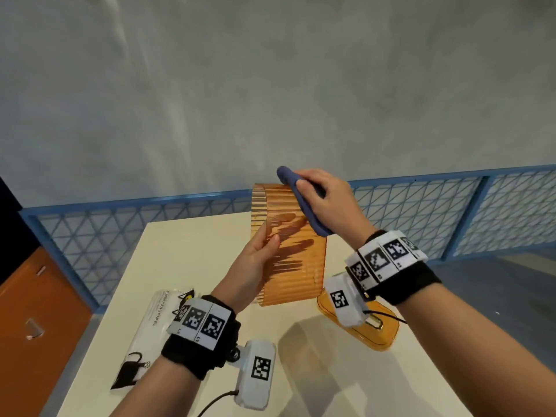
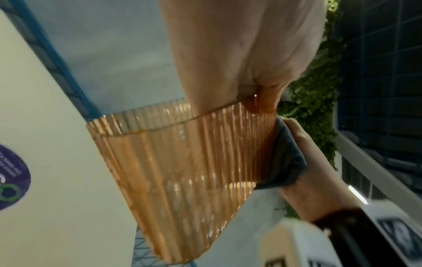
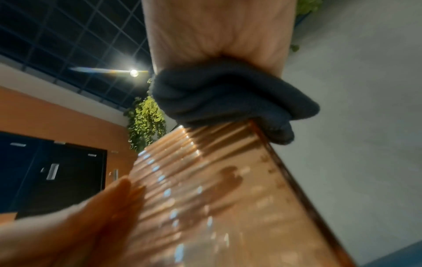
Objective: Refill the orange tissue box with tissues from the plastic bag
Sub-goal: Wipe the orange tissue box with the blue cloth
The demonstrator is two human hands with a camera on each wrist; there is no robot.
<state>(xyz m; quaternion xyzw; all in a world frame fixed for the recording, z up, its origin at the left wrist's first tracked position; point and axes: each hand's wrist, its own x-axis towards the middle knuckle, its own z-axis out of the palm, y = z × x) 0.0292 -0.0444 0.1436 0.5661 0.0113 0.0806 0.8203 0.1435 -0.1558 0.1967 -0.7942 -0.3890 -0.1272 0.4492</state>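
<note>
My left hand (image 1: 264,251) grips the orange ribbed tissue box (image 1: 301,281) and holds it up above the white table (image 1: 186,245). The thumb lies on its front wall, and the fingers show through the translucent wall. My right hand (image 1: 319,197) grips a folded blue cloth (image 1: 313,221) and presses it against the box's upper right side. In the left wrist view the cloth (image 2: 287,159) sits on the box's (image 2: 182,171) edge. The right wrist view shows the cloth (image 3: 228,97) on the box (image 3: 217,198). The plastic bag of tissues (image 1: 153,326) lies at the table's left.
An orange lid or base piece (image 1: 382,335) with a slot lies on the table at the right, under my right wrist. A blue mesh fence (image 1: 421,212) runs behind the table. An orange cabinet (image 1: 36,311) stands to the left, past the table's edge.
</note>
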